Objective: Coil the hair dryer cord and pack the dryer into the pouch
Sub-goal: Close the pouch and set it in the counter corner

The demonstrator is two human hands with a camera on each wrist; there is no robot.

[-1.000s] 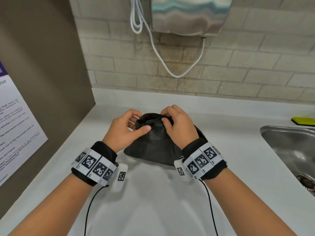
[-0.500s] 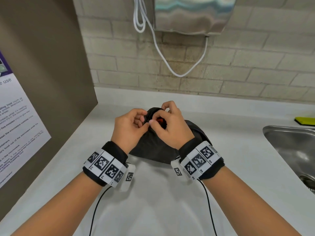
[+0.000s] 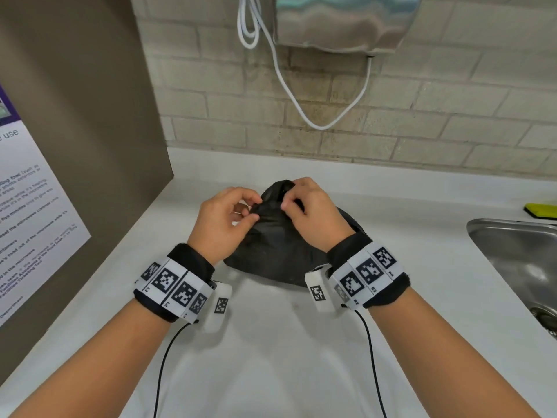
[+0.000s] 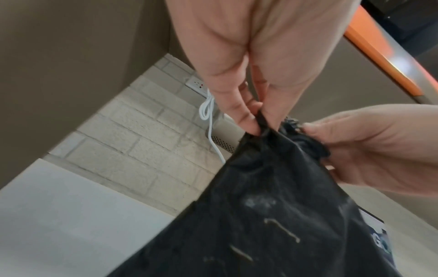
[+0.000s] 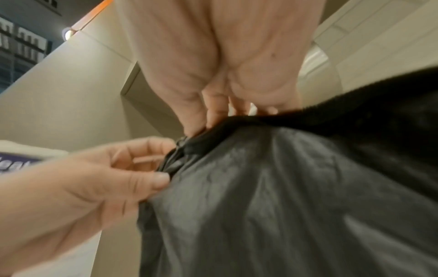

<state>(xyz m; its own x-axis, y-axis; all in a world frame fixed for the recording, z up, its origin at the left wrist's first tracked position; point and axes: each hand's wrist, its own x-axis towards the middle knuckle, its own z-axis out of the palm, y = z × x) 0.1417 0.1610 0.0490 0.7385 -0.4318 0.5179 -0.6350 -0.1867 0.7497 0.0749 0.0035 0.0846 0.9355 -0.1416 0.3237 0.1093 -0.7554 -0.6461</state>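
A black fabric pouch [image 3: 277, 248] bulges on the white counter [image 3: 271, 342], its gathered mouth lifted at the far end. My left hand [image 3: 224, 220] pinches the left side of the mouth between thumb and fingers. In the left wrist view the left hand [image 4: 254, 120] nips a fold of the pouch [image 4: 272, 215]. My right hand [image 3: 304, 212] pinches the right side of the mouth from above. In the right wrist view the right hand [image 5: 206, 123] grips the pouch [image 5: 272, 196] at its rim. The dryer and its cord are hidden inside.
A steel sink [image 3: 518, 260] lies at the right with a yellow sponge [image 3: 541, 210] behind it. A metal wall unit [image 3: 340, 22] and a looped white cable [image 3: 289, 86] hang on the brick wall. A brown side panel carries a poster [image 3: 27, 212] at the left.
Half a second ago a red-orange spot showed in the pouch mouth; now black fabric covers it. Both hands have drawn the mouth together and stay pinched on it.
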